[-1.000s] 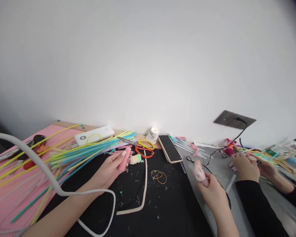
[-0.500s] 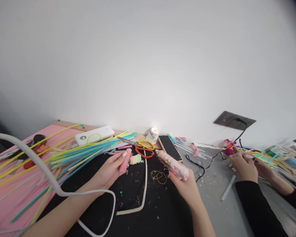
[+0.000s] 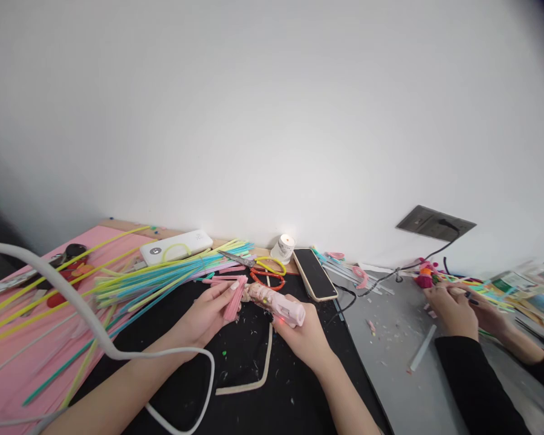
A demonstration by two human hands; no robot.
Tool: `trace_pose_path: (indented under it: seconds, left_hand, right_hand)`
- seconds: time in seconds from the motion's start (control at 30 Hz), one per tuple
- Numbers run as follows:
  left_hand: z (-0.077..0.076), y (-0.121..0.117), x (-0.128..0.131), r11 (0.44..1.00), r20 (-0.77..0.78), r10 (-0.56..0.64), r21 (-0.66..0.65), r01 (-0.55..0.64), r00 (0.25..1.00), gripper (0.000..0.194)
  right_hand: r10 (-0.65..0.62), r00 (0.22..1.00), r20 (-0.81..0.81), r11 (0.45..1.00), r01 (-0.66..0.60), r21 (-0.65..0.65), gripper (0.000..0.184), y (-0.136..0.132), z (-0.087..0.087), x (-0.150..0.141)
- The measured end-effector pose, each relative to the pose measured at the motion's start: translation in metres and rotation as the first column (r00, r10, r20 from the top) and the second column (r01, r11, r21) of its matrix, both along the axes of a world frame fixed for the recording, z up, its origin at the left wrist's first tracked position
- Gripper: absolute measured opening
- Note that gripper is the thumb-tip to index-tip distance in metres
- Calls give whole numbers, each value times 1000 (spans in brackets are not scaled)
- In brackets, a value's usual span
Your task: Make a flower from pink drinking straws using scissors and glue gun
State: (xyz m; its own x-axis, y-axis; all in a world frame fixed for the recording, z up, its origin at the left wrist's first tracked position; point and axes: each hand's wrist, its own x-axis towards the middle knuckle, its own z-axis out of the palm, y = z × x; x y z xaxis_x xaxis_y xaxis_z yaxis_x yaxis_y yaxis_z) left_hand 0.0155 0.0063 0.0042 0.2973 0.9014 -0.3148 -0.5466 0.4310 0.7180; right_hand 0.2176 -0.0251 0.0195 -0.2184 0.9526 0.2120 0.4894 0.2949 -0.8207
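Observation:
Pinched in my left hand (image 3: 206, 314) is a pink ribbed piece (image 3: 234, 301) that looks like pipe cleaners set side by side. My right hand (image 3: 307, 338) grips a pale pink glue gun (image 3: 286, 307), a small red light glowing near its handle. The gun points left, its nozzle end close to the pink piece; whether they touch I cannot tell. Just behind lie scissors (image 3: 268, 281) with yellow and red handles. A beige strip (image 3: 266, 362) runs bent across the black mat (image 3: 254, 411) below my hands.
Many coloured pipe cleaners (image 3: 163, 279) lie at left beside a white power bank (image 3: 176, 246). A white cable (image 3: 84, 314) loops over my left forearm. Near the wall stand a lit candle (image 3: 284, 246) and a phone (image 3: 316, 275). Another person's hands (image 3: 453, 311) work at right, below a wall socket (image 3: 435, 225).
My right hand has brought the glue gun leftward from the grey table to the pink piece, turning its nozzle left. My left hand has stayed nearly in place.

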Motion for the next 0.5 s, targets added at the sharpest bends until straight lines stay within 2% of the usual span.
trace_pose_path:
  seconds: [0.4, 0.5]
  left_hand:
    - [1, -1, 0, 1000, -14, -25, -6, 25, 1000, 28]
    - [1, -1, 0, 1000, 0, -19, -6, 19, 1000, 32]
  right_hand:
    - [-11, 1000, -4, 1000, 11, -24, 2, 0, -2, 2]
    - [7, 1000, 4, 1000, -7, -21, 14, -1, -3, 1]
